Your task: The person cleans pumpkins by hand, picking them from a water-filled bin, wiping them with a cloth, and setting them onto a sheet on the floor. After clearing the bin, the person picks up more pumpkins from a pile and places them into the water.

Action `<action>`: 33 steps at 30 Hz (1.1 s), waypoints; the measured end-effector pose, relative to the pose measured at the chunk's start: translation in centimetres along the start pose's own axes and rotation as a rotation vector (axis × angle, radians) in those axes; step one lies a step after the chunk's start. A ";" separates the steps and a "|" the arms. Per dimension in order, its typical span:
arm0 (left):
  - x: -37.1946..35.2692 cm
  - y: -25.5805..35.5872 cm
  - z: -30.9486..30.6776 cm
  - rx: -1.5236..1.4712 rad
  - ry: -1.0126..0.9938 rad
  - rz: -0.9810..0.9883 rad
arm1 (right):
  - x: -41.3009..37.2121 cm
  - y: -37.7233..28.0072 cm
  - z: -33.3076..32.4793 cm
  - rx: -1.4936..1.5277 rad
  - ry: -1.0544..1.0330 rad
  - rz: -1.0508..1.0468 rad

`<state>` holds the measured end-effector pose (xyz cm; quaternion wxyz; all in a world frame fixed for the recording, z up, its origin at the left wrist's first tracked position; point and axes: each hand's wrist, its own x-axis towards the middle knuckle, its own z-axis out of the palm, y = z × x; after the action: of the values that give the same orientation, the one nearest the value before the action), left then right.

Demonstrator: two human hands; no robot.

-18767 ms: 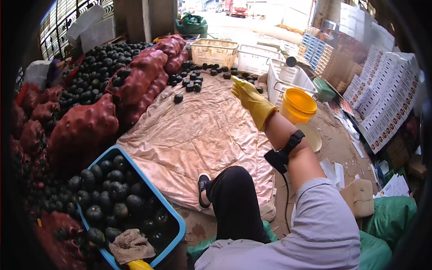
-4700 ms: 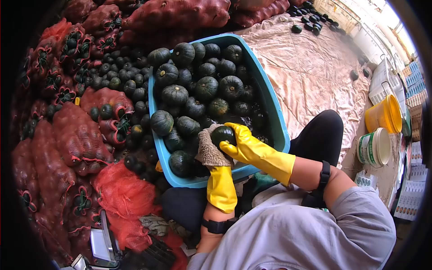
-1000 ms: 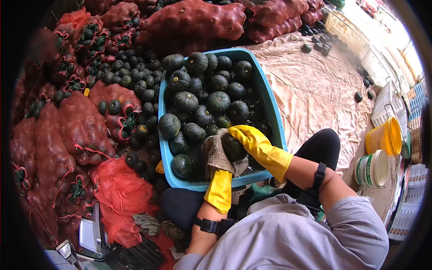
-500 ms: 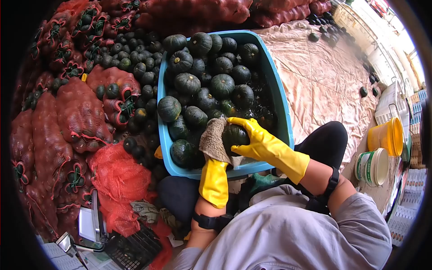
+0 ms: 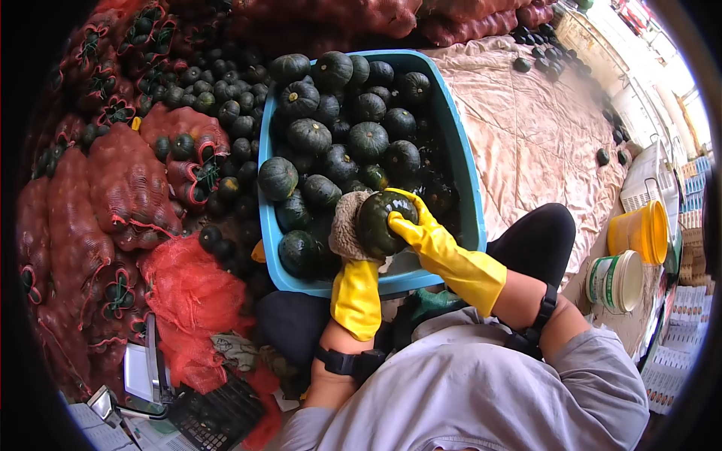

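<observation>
A wet dark green pumpkin (image 5: 385,224) is held over the near edge of a blue tub (image 5: 475,197), between my two hands. My right hand (image 5: 423,229), in a yellow rubber glove, grips its right side, thumb across the near face and fingers behind. A rough brown cloth (image 5: 347,227) covers my gloved left hand (image 5: 356,289) and presses against the pumpkin's left side; the fingers under the cloth are hidden. Many more green pumpkins (image 5: 368,140) are piled in the tub, some of them wet.
Red mesh sacks (image 5: 124,180) full of produce stand at the left, near loose pumpkins (image 5: 203,101). An empty-looking red net (image 5: 197,289) lies nearer me. A beige sheet (image 5: 526,128) covers the floor at right, beside a yellow bucket (image 5: 638,231) and a white bucket (image 5: 613,282).
The pumpkin has been turned and raised a little, so more of it shows. My right thumb now lies across its face, and the cloth has shifted to its left side.
</observation>
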<state>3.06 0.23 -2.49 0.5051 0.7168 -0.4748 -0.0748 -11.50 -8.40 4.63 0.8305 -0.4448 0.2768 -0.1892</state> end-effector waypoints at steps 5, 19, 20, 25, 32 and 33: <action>-0.4 6.2 2.8 -0.601 0.336 -0.462 | 3.2 3.3 -2.2 -0.925 0.352 -0.695; -0.6 -4.0 -2.0 0.165 -0.706 0.200 | 2.3 -8.7 -6.7 0.606 -0.279 0.302; -1.5 -8.4 -2.1 -0.142 -0.928 0.268 | 3.7 -12.1 -9.5 0.793 -0.193 0.167; 5.3 9.6 -7.0 1.073 -0.953 -0.269 | 16.1 -15.8 -16.2 0.413 0.151 -0.668; 5.9 8.2 -5.5 1.216 -0.777 -0.307 | 22.7 -2.0 1.8 -1.833 0.057 -0.164; 6.1 8.1 -5.7 1.202 -0.781 -0.305 | 23.2 -0.9 1.9 -1.855 0.064 -0.211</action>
<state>4.83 -0.94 8.92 -0.1976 0.8495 -0.4740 -0.1208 7.62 -20.74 -0.53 0.1140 -0.9475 0.2982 0.0206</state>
